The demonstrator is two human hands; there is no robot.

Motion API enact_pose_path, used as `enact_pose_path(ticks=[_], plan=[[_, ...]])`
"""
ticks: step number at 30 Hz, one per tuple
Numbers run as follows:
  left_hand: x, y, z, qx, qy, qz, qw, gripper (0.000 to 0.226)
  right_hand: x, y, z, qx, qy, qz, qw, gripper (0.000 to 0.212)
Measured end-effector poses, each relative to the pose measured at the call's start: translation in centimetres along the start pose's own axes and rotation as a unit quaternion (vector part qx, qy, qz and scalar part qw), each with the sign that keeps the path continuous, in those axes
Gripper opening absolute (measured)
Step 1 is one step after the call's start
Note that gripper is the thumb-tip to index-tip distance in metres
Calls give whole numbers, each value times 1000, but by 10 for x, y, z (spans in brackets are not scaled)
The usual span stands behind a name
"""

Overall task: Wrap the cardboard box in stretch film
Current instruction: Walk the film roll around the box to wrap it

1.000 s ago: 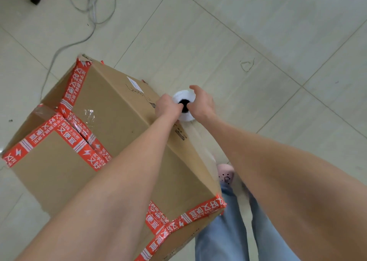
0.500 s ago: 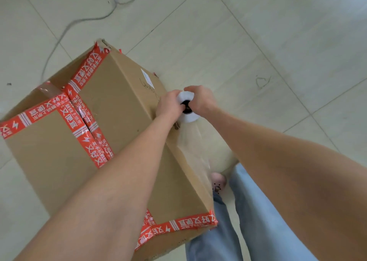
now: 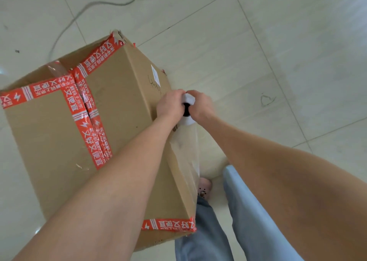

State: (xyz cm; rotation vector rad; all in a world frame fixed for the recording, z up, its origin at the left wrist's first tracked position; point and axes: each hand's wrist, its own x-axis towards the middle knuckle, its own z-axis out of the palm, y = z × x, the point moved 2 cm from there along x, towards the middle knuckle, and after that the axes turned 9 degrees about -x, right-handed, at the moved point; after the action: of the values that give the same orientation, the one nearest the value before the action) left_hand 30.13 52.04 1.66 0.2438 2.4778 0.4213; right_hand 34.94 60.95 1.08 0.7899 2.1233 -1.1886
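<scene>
A large brown cardboard box [image 3: 123, 109], sealed with red printed tape, stands on the tiled floor. At its right side I hold a white roll of stretch film [image 3: 187, 109] upright, seen end-on with its dark core. My left hand [image 3: 170, 105] grips the roll from the left, against the box's upper edge. My right hand [image 3: 201, 106] grips it from the right. A clear sheet of stretch film [image 3: 188, 155] runs from the roll back along the box's right face towards its near corner.
A grey cable [image 3: 83, 12] lies curled on the pale floor tiles [image 3: 278, 52] beyond the box. My legs in light blue jeans [image 3: 248, 211] and a pink shoe [image 3: 205, 187] stand right beside the box's near right corner.
The view has swung round the box, which now sits more to the left and turned. Both hands keep hold of the roll beside the box's right edge, with more film drawn out.
</scene>
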Motion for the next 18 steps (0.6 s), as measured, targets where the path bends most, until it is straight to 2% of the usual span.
enact_pose_path(ticks=[4, 7, 9, 12, 15, 18], plan=[[2, -3, -8, -53, 38, -64, 996, 26, 5, -21, -12, -91, -15, -77, 993, 25], [5, -2, -17, -120, 75, -113, 983, 23, 8, -33, -15, -120, 10, -148, 982, 33], [10, -4, -21, -154, 91, -150, 972, 19, 12, -37, -15, -118, 32, -160, 980, 45], [17, -4, -23, -152, 86, -183, 968, 19, 22, -27, -15, -19, 1, -34, 999, 63], [25, 0, -28, -114, 69, -167, 977, 21, 27, -20, -12, 140, -90, 93, 982, 49], [38, 6, -34, -65, 47, -134, 988, 28, 35, -30, -14, 205, -95, 106, 968, 41]])
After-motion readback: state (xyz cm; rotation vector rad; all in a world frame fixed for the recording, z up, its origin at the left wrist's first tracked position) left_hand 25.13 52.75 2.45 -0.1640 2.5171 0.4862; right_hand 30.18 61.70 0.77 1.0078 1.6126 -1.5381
